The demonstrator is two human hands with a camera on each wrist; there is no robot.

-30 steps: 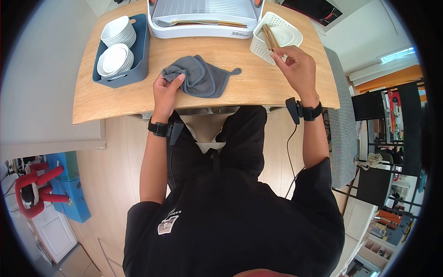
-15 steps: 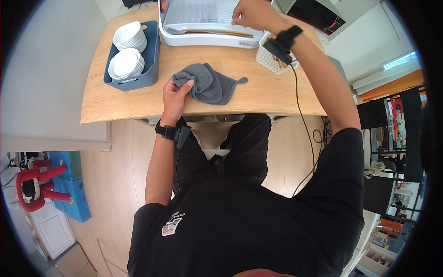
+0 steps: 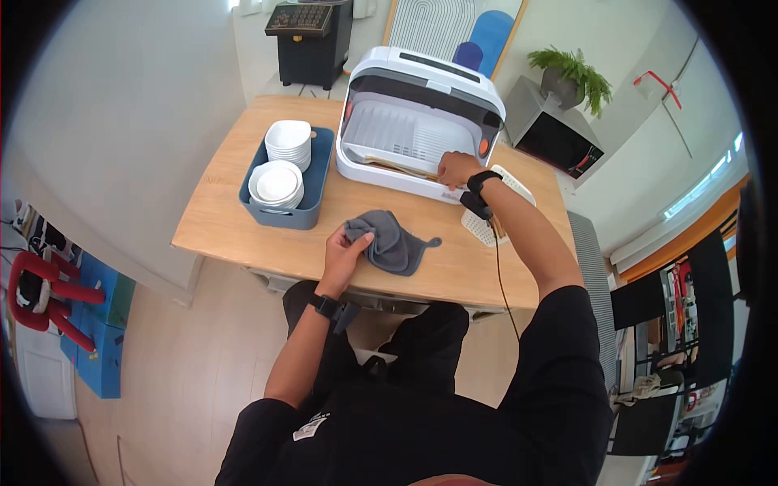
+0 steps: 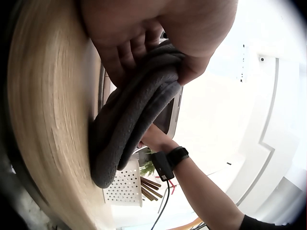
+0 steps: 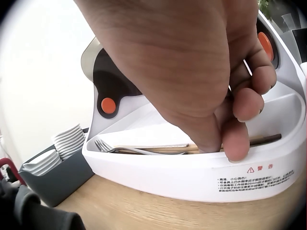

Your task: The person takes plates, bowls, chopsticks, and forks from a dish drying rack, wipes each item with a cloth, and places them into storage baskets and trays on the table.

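Observation:
My left hand (image 3: pixel 344 257) pinches a corner of the grey cloth (image 3: pixel 395 247) lying bunched on the table; in the left wrist view the folded cloth (image 4: pixel 136 112) hangs between thumb and fingers. My right hand (image 3: pixel 460 170) reaches into the front tray of the white dish box (image 3: pixel 403 180). In the right wrist view, the thumb and fingers of this hand (image 5: pixel 192 72) pinch brown chopsticks (image 5: pixel 265 139) lying along the tray. A fork (image 5: pixel 129 150) lies in the tray's left part. The fingers partly hide the chopsticks.
A blue bin (image 3: pixel 314 182) with stacked white bowls (image 3: pixel 276 185) stands on the left. Right of the dish box is a white perforated basket (image 3: pixel 478 228); chopsticks (image 4: pixel 150 187) stick out of it in the left wrist view. A cable (image 3: pixel 504 283) hangs from the right wrist.
My right hand has moved left from the basket, across to the dish box, and down into its front tray. The head view has tilted up. My left hand still holds the cloth.

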